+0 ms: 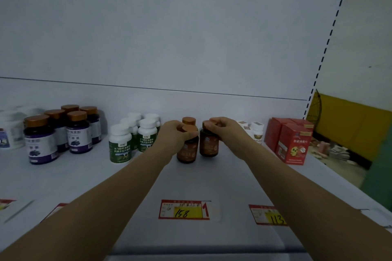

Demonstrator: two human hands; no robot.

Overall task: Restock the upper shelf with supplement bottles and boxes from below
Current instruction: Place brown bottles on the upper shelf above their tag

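Two brown bottles with copper caps stand side by side on the white shelf (191,178). My left hand (175,131) grips the cap of the left brown bottle (187,151). My right hand (222,128) grips the cap of the right brown bottle (209,144). A third brown bottle (188,121) stands just behind them, mostly hidden. Both forearms reach in from the bottom of the view.
Left of my hands stand green-labelled white-capped bottles (121,144) and, further left, purple-labelled bottles with copper caps (41,142). Small white bottles (256,131) and red boxes (293,144) sit on the right. Price tags (183,210) lie at the shelf's front edge.
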